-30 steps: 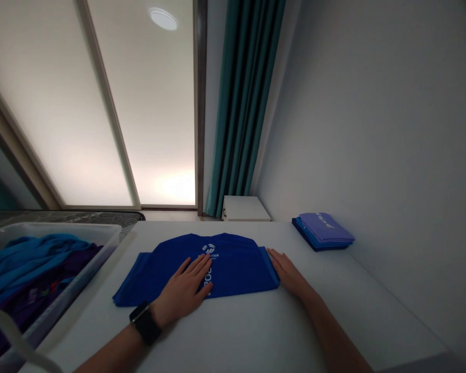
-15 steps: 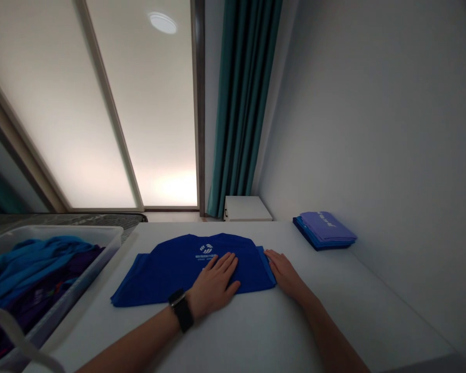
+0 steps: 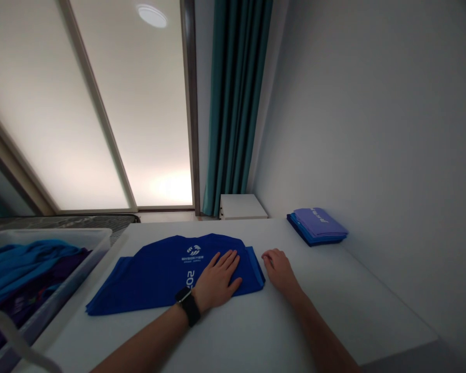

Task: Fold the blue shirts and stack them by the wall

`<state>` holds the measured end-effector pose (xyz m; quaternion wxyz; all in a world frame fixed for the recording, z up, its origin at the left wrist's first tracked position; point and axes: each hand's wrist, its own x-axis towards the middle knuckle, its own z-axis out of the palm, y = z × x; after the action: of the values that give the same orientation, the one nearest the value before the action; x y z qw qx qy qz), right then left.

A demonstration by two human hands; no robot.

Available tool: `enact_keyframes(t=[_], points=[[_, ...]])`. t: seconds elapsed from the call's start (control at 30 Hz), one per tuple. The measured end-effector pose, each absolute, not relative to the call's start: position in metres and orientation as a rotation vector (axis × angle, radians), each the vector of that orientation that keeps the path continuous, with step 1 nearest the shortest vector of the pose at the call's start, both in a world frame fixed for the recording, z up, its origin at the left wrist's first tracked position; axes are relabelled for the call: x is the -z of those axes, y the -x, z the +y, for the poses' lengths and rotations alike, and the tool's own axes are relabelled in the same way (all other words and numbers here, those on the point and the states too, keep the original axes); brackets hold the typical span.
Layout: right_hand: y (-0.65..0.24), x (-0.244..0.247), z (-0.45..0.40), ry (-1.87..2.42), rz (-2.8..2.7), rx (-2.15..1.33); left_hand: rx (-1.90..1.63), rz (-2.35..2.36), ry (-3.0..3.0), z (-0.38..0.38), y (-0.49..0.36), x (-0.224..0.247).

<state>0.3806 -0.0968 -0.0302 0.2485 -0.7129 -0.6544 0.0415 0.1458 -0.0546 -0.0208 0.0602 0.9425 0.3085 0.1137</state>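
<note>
A blue shirt (image 3: 151, 274) with white print lies folded over on the white table (image 3: 233, 336). My left hand (image 3: 217, 280), with a black watch at the wrist, rests flat on the right part of the shirt, fingers spread. Just off the shirt's right edge is my right hand (image 3: 278, 268), its fingers curled together above the table; whether anything is between them is too small to tell.
On the left, a clear plastic bin (image 3: 101, 238) holds blue and purple clothes. A stack of folded clothes (image 3: 318, 225), purple on top, sits at the back right by the wall. A white cabinet (image 3: 243, 206) stands beyond the table.
My right hand has come off the shirt's right edge and its fingers have curled. More of the shirt's white print shows beside my left hand. The view has shifted slightly.
</note>
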Motion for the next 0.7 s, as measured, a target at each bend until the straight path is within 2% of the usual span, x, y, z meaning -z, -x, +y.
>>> enact_keyframes(t=[0.1, 0.27, 0.37, 0.5, 0.7], points=[[-0.374, 0.022, -0.102, 1.979, -1.771, -0.14, -0.368, 0.95, -2.841, -0.055, -0.145, 0.022], [-0.365, 0.013, -0.109, 1.882, -1.71, -0.394, -0.392, 0.958, -2.82, -0.047, -0.152, 0.012], [-0.365, 0.014, -0.109, 1.841, -1.696, -0.477, -0.481, 0.813, -2.847, -0.035, -0.164, -0.002], [-0.367, 0.016, -0.109, 1.86, -1.709, -0.462, -0.482, 0.534, -2.877, -0.012, -0.191, -0.011], [-0.356, 0.022, -0.125, 1.978, -1.78, -0.228, -0.448, 0.539, -2.819, 0.016, -0.219, 0.004]])
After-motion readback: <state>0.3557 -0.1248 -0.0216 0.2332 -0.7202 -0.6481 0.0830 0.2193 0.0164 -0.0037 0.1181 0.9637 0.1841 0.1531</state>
